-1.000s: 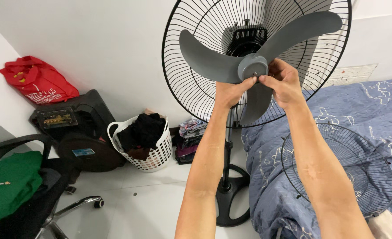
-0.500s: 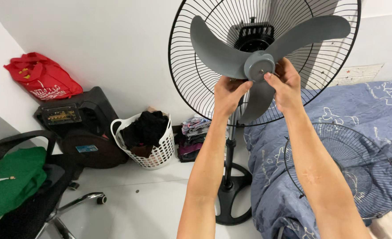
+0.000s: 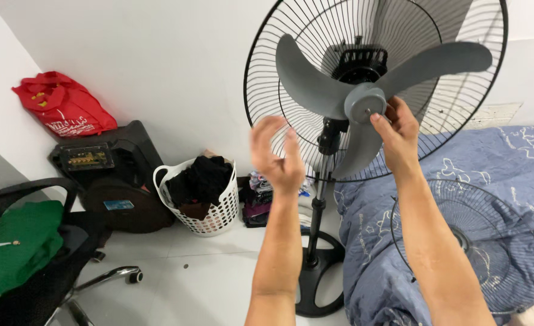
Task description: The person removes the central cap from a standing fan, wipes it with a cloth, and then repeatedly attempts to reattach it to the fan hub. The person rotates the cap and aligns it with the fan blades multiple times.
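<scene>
Seen from above, looking down along two bare forearms. Right hand [image 3: 397,134] raised to the round hub [image 3: 365,102] of a grey three-bladed fan blade [image 3: 315,78], fingers [image 3: 380,125] touching the hub's lower edge. Left hand [image 3: 276,158] blurred, open, clear of the blade, in front of the black wire guard [image 3: 267,108]. Black fan stand [image 3: 318,265] on a white floor. Loose second guard [image 3: 472,241] lying on a blue bed [image 3: 520,157]. White laundry basket [image 3: 216,214] by the wall.

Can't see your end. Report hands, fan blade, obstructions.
Right hand fingertips on grey blade hub. Left hand open, off the fan, blurred. Front guard off, lying on bed. Nothing blocking.
</scene>
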